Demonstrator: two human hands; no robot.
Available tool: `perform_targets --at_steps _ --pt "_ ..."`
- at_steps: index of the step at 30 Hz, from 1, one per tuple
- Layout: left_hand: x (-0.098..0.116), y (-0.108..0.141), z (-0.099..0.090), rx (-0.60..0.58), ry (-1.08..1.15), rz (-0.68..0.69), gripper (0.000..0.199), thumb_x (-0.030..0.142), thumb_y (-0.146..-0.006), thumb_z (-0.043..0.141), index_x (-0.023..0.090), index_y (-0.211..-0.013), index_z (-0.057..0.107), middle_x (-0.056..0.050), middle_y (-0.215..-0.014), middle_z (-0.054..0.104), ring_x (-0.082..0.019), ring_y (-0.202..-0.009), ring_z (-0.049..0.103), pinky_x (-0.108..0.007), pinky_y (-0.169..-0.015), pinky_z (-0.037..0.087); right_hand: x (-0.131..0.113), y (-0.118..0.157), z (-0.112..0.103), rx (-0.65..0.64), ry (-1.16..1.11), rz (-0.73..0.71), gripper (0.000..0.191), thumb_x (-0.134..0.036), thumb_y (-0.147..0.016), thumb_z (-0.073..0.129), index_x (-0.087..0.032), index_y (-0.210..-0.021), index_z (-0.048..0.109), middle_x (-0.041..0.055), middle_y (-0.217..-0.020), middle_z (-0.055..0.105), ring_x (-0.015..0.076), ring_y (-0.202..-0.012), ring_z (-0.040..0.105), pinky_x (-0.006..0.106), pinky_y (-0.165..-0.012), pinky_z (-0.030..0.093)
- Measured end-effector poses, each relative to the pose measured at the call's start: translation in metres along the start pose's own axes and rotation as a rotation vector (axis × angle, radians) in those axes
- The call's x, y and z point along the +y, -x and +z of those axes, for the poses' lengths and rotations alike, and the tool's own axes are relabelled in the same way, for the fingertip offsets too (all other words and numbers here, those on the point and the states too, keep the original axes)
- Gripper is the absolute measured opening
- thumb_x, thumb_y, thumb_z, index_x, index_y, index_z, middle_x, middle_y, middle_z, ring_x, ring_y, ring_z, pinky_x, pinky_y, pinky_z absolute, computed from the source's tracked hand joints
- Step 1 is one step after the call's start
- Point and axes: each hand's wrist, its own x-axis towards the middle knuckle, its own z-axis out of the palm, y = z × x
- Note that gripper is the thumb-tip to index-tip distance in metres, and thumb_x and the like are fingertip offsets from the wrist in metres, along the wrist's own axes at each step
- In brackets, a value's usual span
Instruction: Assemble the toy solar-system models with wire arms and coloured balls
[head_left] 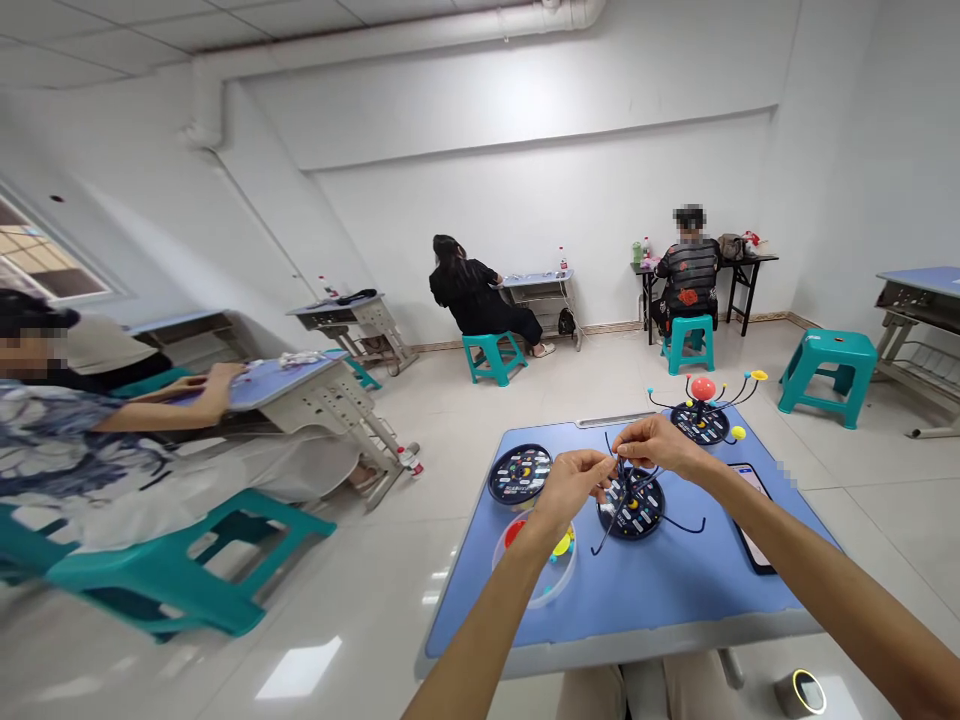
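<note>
The left hand (570,485) and right hand (652,445) come together above a black printed disc (631,512), fingertips pinched on thin black wire arms (681,525) rising from its centre. The work in hand appears to be at the point where these arms meet the hub; the springy-looking wires call for close, steady fingers there. Under the left wrist sits a clear round tray (525,590) of coloured balls, with a second black disc (520,474) beyond it. A phone (752,520) lies right on the blue desk (675,595). At the desk's far edge stands a wire model (700,420) topped by a red ball. A co-worker (75,440) sits left; two more people sit far off.
</note>
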Motion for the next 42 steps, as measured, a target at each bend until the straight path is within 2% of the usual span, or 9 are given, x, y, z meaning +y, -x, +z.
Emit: perform_targets --at_steps 4,7,10,13,15,18,26,34,42 --pt "-0.015 0.001 0.0 -0.061 0.263 -0.13 0.03 0.033 -0.058 0.084 0.011 -0.073 0.07 -0.003 -0.063 0.065 -0.01 -0.053 0.057 -0.022 -0.053 0.047 0.0 -0.013 0.005 -0.05 0.04 -0.011 0.012 -0.027 -0.061 0.068 -0.016 -0.061 0.072 -0.0038 -0.044 0.053 0.0097 -0.044 0.044 0.022 -0.043 0.029" --pt "-0.022 0.002 0.005 -0.085 0.428 -0.16 0.028 0.025 -0.058 0.086 0.01 -0.072 0.068 -0.004 -0.066 0.066 -0.009 -0.056 0.059 -0.021 -0.054 0.048 0.0 -0.017 0.01 -0.072 0.071 -0.025 0.009 -0.022 -0.062 0.066 -0.016 -0.062 0.072 -0.0037 -0.046 0.055 0.01 -0.045 0.045 0.024 -0.047 0.033" --pt "-0.027 0.001 0.01 0.019 0.569 -0.179 0.021 0.014 -0.063 0.082 0.01 -0.078 0.069 -0.005 -0.071 0.068 -0.01 -0.063 0.063 -0.021 -0.06 0.051 -0.002 -0.012 0.01 0.013 0.162 -0.068 0.015 -0.019 -0.066 0.063 -0.017 -0.075 0.075 -0.0027 -0.053 0.061 0.012 -0.05 0.05 0.025 -0.051 0.037" --pt "-0.031 -0.003 0.012 0.145 0.649 -0.186 0.017 0.009 -0.065 0.079 0.011 -0.079 0.069 -0.005 -0.074 0.069 -0.011 -0.065 0.064 -0.021 -0.062 0.053 -0.002 0.001 0.008 0.093 0.45 -0.149 0.011 -0.018 -0.07 0.063 -0.018 -0.071 0.074 0.0003 -0.061 0.067 0.0139 -0.056 0.054 0.026 -0.055 0.038" --pt "-0.034 -0.006 0.014 0.175 0.667 -0.181 0.016 0.011 -0.065 0.08 0.011 -0.077 0.069 -0.003 -0.071 0.068 -0.01 -0.063 0.064 -0.021 -0.061 0.053 -0.001 0.009 0.008 0.076 0.624 -0.169 0.011 -0.019 -0.072 0.063 -0.018 -0.067 0.073 0.0016 -0.065 0.069 0.0141 -0.059 0.055 0.026 -0.056 0.037" --pt "-0.039 -0.011 0.019 0.188 0.682 -0.171 0.019 0.014 -0.064 0.082 0.01 -0.078 0.071 -0.003 -0.071 0.068 -0.01 -0.063 0.063 -0.02 -0.059 0.051 0.001 0.014 0.009 0.087 0.725 -0.153 0.012 -0.019 -0.075 0.062 -0.017 -0.071 0.073 0.0017 -0.065 0.069 0.0135 -0.059 0.055 0.024 -0.056 0.036" --pt "-0.045 -0.017 0.024 0.159 0.677 -0.159 0.02 0.016 -0.062 0.084 0.008 -0.076 0.073 -0.003 -0.067 0.066 -0.007 -0.057 0.056 -0.018 -0.055 0.047 0.017 0.003 0.004 0.077 0.668 -0.092 0.011 -0.016 -0.076 0.059 -0.014 -0.076 0.07 0.0009 -0.063 0.066 0.0119 -0.058 0.057 0.021 -0.054 0.039" --pt "-0.059 -0.019 0.026 0.182 0.603 -0.17 0.021 0.019 -0.06 0.086 0.009 -0.07 0.071 -0.003 -0.061 0.064 -0.01 -0.053 0.058 -0.021 -0.052 0.049 0.022 0.008 0.004 0.065 0.801 -0.1 0.013 -0.008 -0.07 0.055 -0.015 -0.067 0.065 -0.0017 -0.055 0.059 0.011 -0.052 0.049 0.022 -0.052 0.033" --pt "-0.061 -0.022 0.025 0.175 0.532 -0.23 0.017 0.019 -0.064 0.084 0.007 -0.066 0.072 -0.006 -0.061 0.066 -0.01 -0.052 0.06 -0.022 -0.054 0.052 0.027 0.006 0.005 0.043 0.866 -0.071 0.019 -0.004 -0.07 0.052 -0.013 -0.073 0.068 0.0015 -0.06 0.064 0.0126 -0.056 0.054 0.022 -0.054 0.035"
